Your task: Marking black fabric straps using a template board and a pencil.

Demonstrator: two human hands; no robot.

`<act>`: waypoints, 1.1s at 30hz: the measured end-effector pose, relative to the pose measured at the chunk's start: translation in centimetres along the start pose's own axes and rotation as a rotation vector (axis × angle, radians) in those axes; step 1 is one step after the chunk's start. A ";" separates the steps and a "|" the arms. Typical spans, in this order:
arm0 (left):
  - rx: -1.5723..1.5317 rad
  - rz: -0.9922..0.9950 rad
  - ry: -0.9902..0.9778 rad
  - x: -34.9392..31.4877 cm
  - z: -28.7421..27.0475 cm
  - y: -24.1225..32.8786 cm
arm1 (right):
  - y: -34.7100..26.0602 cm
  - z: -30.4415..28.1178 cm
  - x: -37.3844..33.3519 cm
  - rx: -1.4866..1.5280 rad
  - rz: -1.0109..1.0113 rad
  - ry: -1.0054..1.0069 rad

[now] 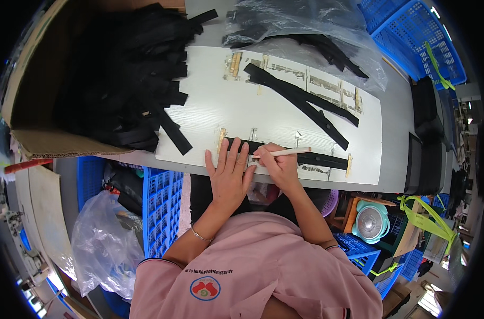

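My left hand (228, 173) lies flat with fingers spread on a black strap (319, 159) that runs along the near edge of a white board (220, 114). My right hand (279, 165) holds a pale pencil-like stick (284, 152), its tip down on the strap beside my left fingers. Two more black straps (300, 98) lie crossed on the board farther back. Short tape marks line the board's near and far edges.
A cardboard box (34, 141) full of black straps (125, 74) sits at the left. A clear plastic bag (316, 32) with straps lies at the back. Blue crates (412, 37) stand at the right rear and under the table (159, 207). A small fan (370, 222) sits below right.
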State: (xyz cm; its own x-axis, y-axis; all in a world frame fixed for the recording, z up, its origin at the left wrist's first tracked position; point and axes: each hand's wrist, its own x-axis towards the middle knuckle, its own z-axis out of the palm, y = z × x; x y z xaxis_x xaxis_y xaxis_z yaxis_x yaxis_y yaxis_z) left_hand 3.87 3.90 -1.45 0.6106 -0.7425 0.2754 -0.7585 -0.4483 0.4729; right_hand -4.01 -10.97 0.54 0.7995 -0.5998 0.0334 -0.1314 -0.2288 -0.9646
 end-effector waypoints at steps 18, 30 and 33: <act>0.029 0.022 -0.008 0.1 -0.2 -0.1 | 2.5 -6.8 -1.6 -0.242 -0.102 0.361; -0.436 0.152 0.075 3.8 2.5 5.8 | 3.9 -6.7 -1.4 -0.424 -0.198 0.369; -0.424 0.181 0.097 4.7 3.8 6.0 | 3.7 -6.6 -1.2 -0.440 -0.262 0.394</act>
State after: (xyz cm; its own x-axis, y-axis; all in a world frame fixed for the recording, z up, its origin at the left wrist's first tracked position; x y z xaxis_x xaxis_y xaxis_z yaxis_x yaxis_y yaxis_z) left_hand 1.38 -4.18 -0.49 0.5109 -0.7311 0.4521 -0.7071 -0.0584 0.7047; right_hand -9.32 -16.14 -1.33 0.5734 -0.6988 0.4277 -0.2556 -0.6485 -0.7170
